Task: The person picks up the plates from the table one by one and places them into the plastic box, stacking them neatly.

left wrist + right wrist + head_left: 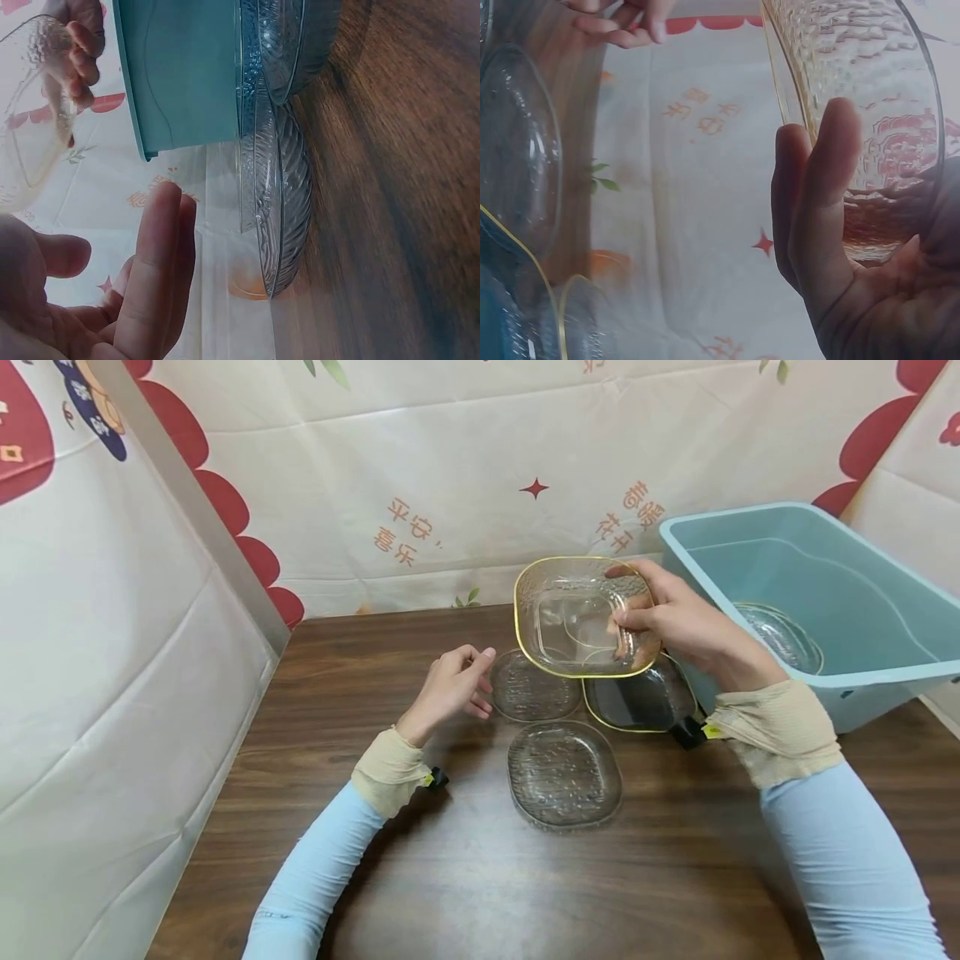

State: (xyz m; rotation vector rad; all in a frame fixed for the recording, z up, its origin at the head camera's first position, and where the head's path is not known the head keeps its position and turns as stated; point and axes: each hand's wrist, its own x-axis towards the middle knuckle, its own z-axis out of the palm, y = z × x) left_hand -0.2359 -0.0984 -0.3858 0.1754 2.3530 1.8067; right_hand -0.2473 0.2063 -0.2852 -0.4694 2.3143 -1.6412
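Behind the work hangs a pale printed cloth (480,452), and before it spreads a dark wood-grained table (465,885). At the right stands a blue tub (810,556), with a clear glass dish (783,639) inside it. Next in size is the gold-rimmed bowl (562,614), held up off the table beside the tub, tilted so that its hollow faces the head camera. Below it a gold-rimmed dish (645,697) rests near the tub, with a far clear dish (534,687) and a near clear dish (565,774) to its left; whether either is a stack, I cannot tell.

The right hand (686,618) grips the bowl at one side, its fingers curled on the wall. The left hand (453,683) holds nothing; its fingers are loosely extended, near the far clear dish and apart from it.

The step in hand looks like carrying the bowl, midway between lifting and setting down. The next move seems to call for a firm right-hand grip, levelling the bowl, and bringing it down gently, clear of the glass below.
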